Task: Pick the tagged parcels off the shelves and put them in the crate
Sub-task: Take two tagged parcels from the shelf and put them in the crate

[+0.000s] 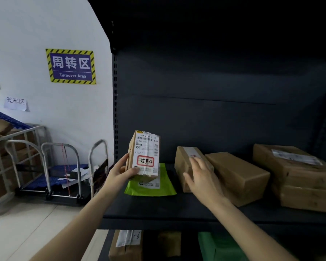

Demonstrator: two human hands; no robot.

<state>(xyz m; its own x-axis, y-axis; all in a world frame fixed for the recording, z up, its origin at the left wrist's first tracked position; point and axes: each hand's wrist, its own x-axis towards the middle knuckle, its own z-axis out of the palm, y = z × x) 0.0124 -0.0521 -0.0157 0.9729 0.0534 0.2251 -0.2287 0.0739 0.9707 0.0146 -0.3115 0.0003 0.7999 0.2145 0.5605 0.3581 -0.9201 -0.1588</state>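
The left hand pinches the small brown cardboard parcel with a red-framed tag by its lower edge, upright above the green plastic mailer. At its 3 o'clock, the right hand rests straight, slightly spread fingers on a plain brown cardboard box. Held so low, the parcel may tip out; no crate shows.

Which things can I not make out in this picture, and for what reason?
- Crate: nowhere in the head view.
- Box label: partly covered by the right hand.
- Lower parcels: dark, cut off by the bottom edge.
- Stacked boxes: label blurred, right edge cuts them.
- Held parcel, in the left hand: small print too small.
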